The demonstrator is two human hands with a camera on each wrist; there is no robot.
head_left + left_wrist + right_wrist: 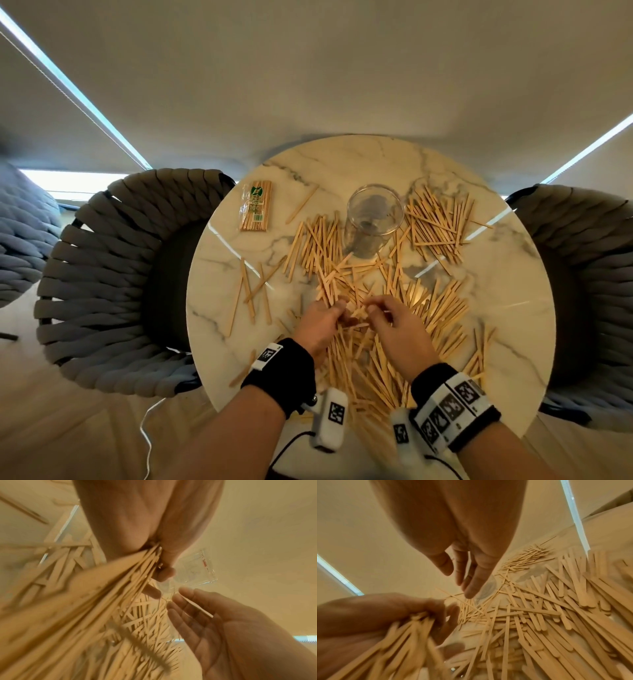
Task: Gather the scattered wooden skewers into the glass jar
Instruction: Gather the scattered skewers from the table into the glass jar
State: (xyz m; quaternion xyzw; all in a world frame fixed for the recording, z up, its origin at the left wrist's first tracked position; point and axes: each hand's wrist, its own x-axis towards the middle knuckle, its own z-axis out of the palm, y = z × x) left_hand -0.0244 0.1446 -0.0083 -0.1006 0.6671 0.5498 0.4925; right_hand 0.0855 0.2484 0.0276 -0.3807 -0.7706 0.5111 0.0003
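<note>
Your left hand grips a bundle of flat pale wooden skewers, plain only at wrist view; your right hand hangs slack-fingered, empty. The unopened skewer packet reads "100".

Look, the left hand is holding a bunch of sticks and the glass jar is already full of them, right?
Not quite. The left hand does grip a bunch of wooden sticks, but the glass jar is not full: the head view looks down into it and shows no sticks inside. The scattered sticks lie on the table around it.
</note>
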